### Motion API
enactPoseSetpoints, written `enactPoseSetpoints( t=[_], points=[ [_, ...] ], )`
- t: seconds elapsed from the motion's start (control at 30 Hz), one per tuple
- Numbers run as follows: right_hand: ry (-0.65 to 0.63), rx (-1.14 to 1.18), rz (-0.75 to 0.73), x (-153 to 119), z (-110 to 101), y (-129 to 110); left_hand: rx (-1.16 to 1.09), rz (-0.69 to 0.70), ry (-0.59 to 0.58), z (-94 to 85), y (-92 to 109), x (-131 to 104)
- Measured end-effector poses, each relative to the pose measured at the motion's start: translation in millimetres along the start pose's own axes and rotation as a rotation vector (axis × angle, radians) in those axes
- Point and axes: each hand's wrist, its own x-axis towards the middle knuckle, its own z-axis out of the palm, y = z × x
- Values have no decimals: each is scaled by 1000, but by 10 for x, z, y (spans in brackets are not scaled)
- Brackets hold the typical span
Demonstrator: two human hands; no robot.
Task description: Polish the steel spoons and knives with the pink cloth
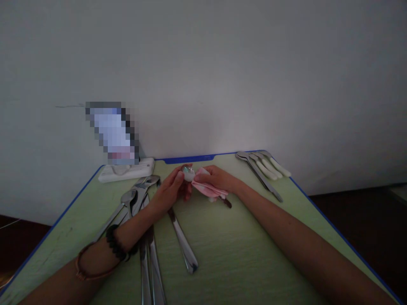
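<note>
A shiny metal spoon (188,173) is held above the middle of the table, its bowl up and to the left. My left hand (173,186) grips the spoon's bowl between thumb and fingers. My right hand (214,178) pinches a pink cloth (206,189) around the spoon's handle, whose end sticks out below the cloth to the right. Beneath and beside my left forearm lies a loose pile of metal cutlery (129,197), with several spoons and long handles. One metal handle (184,243) lies slanted to the right of that pile.
On the right of the green table (229,254) lie metal spoons (259,176) and several white-handled pieces (267,166). A blurred-out phone (112,133) leans at the back left on a white power strip (127,169). A plain wall (203,76) stands behind the table.
</note>
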Motion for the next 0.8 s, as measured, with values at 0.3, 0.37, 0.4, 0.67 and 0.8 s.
enactPoseSetpoints(
  t=[0.3, 0.37, 0.4, 0.67, 0.8],
  points=[
    [-8, -15, 32, 2, -26, 26, 177, -4, 21, 49, 76, -43],
    [-7, -30, 56, 1, -32, 31, 194, 9, 24, 47, 90, -47],
    [-9, -36, 68, -1, -34, 30, 203, 17, 23, 46, 95, -49],
    [-27, -115, 83, -26, -31, 10, 243, 27, 8, 56, 95, -45],
    [-29, -150, 43, -21, -41, 29, 250, -1, 21, 62, 94, -43]
  ],
)
